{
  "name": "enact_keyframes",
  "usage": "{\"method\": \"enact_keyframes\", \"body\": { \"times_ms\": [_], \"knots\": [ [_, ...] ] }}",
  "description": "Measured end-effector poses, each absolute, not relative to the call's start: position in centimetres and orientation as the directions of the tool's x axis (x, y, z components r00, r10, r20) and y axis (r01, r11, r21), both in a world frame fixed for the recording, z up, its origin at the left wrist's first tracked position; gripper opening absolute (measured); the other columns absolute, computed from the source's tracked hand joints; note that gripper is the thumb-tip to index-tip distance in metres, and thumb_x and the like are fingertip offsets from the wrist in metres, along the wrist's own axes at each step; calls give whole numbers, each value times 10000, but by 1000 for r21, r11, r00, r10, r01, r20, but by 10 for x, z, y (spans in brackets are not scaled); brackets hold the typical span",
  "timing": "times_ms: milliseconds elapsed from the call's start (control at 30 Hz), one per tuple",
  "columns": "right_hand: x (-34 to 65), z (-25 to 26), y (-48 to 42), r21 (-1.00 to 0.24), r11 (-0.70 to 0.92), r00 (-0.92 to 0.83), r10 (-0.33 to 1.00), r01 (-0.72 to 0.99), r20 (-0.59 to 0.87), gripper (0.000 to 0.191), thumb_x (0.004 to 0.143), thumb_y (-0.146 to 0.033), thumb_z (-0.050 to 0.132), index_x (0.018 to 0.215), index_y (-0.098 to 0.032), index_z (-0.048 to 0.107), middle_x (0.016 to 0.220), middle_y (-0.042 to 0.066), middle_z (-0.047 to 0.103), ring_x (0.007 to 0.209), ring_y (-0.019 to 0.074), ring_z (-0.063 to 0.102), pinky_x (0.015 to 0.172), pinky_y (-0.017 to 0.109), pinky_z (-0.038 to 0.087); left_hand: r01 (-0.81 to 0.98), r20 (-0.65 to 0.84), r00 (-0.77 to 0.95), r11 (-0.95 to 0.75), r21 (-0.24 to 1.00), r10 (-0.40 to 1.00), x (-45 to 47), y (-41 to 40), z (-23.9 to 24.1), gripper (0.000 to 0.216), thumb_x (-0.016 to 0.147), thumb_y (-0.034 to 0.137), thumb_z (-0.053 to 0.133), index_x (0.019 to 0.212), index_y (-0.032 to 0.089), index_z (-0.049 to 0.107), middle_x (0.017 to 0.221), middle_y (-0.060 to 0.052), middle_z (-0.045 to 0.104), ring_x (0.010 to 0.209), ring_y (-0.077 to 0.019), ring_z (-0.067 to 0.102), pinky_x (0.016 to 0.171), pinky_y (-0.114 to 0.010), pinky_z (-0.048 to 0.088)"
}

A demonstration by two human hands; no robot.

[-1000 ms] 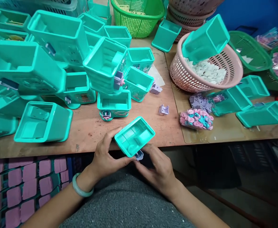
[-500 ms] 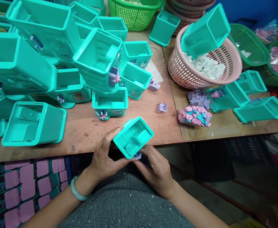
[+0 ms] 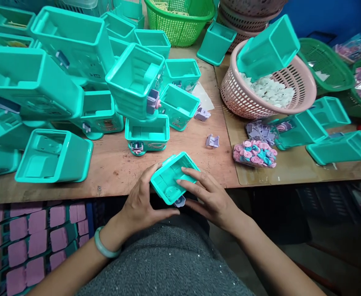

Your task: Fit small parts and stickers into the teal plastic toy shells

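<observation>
A small teal plastic box point(image 3: 165, 183), its open top facing me, is held tilted at the table's front edge. My left hand point(image 3: 140, 199) grips its left side, with the thumb stretched along the near side. Two fingers of my right hand point(image 3: 216, 199) reach over the rim into the box, and the thumb stays outside below. On the near wall, close to that thumb, sits a purple-grey flower-shaped knob point(image 3: 179, 201). A loose lilac plastic piece point(image 3: 212, 141) lies on the table beyond the box, and another lilac piece point(image 3: 202, 114) is farther back.
Several teal boxes point(image 3: 55, 158) are crowded and stacked at the left. A pink basket point(image 3: 239, 96) carries white pieces and a teal box. Near it lie lilac parts point(image 3: 260, 132) and a container of pink and blue swirl pieces point(image 3: 255, 154). Pink-topped pieces point(image 3: 37, 230) fill a crate below.
My right hand has moved from the knob up to the box's right side, its fingers now over the rim and inside. The left hand keeps its hold. The view has shifted slightly.
</observation>
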State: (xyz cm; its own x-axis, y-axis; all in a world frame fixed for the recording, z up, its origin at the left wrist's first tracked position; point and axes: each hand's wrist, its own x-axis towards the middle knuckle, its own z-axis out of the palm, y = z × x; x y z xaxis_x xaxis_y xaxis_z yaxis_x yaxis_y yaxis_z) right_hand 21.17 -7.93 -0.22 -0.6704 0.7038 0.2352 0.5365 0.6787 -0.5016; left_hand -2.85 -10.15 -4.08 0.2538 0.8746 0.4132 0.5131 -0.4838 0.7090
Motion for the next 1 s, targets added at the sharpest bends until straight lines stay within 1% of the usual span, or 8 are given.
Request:
{"method": "enact_keyframes", "body": {
  "times_ms": [167, 367, 633, 700, 767, 800, 900, 1000],
  "knots": [
    [212, 2, -76, -522, 678, -677, 698, 518, 233, 485, 1001, -275, 587, 1470, -249, 466, 1427, 167, 556, 1303, 317, 545, 1004, 534, 556, 642, 441, 155, -429, 635, 884, -14, -107, -43, 1085, 711, 375, 827, 1557, 61, 225, 1342, -239, 590, 1232, -373, 643, 990, -458, 605],
    [208, -5, -78, -525, 680, -623, 714, 512, 318, 406, 973, -213, 622, 1371, -222, 539, 1380, 174, 584, 1236, 311, 580, 955, 523, 570, 670, 462, 154, -436, 600, 873, -14, -108, -47, 1069, 685, 371, 829, 1539, 46, 274, 1323, -228, 602, 1217, -348, 651, 1005, -407, 599],
    [208, -2, -71, -567, 662, -634, 717, 491, 290, 366, 971, -261, 643, 1333, -247, 593, 1317, 135, 645, 1157, 287, 617, 969, 509, 544, 609, 408, 131, -398, 686, 903, -17, -106, -48, 1124, 672, 370, 868, 1569, 138, 231, 1352, -224, 589, 1214, -375, 646, 974, -472, 598],
    [204, 11, -65, -596, 624, -608, 747, 505, 267, 431, 957, -300, 670, 1377, -270, 578, 1304, 119, 660, 1127, 279, 630, 954, 487, 549, 507, 263, 87, -270, 818, 961, -20, -101, -38, 1125, 658, 398, 886, 1565, 192, 253, 1426, -223, 552, 1276, -404, 602, 1007, -512, 567],
    [197, 26, -57, -625, 574, -563, 789, 529, 247, 541, 946, -336, 684, 1459, -294, 517, 1290, 102, 669, 1137, 284, 631, 962, 486, 546, 235, -19, 124, -11, 972, 992, -25, -95, -24, 1056, 687, 452, 869, 1545, 230, 294, 1479, -205, 534, 1331, -410, 561, 1034, -523, 542],
    [194, 33, -53, -643, 543, -536, 811, 540, 235, 594, 948, -351, 678, 1502, -304, 469, 1322, 99, 652, 1185, 293, 616, 989, 499, 535, 70, -158, 193, 147, 987, 968, -26, -91, -17, 982, 721, 484, 842, 1522, 234, 331, 1477, -194, 548, 1338, -402, 559, 1039, -515, 539],
    [185, 43, -46, -720, 442, -466, 865, 535, 184, 691, 971, -351, 616, 1589, -335, 306, 1549, 86, 472, 1427, 316, 445, 1126, 549, 445, -246, -341, 349, 436, 865, 873, -27, -85, -2, 690, 845, 533, 724, 1403, 216, 472, 1438, -159, 606, 1342, -359, 568, 1080, -480, 505],
    [180, 36, -47, -794, 368, -444, 885, 484, 140, 735, 967, -311, 590, 1604, -361, 226, 1643, 60, 339, 1521, 299, 314, 1213, 560, 345, -323, -371, 321, 468, 822, 872, -25, -83, 1, 520, 915, 498, 659, 1338, 221, 537, 1464, -115, 595, 1393, -322, 517, 1154, -455, 420]
  ]
}}
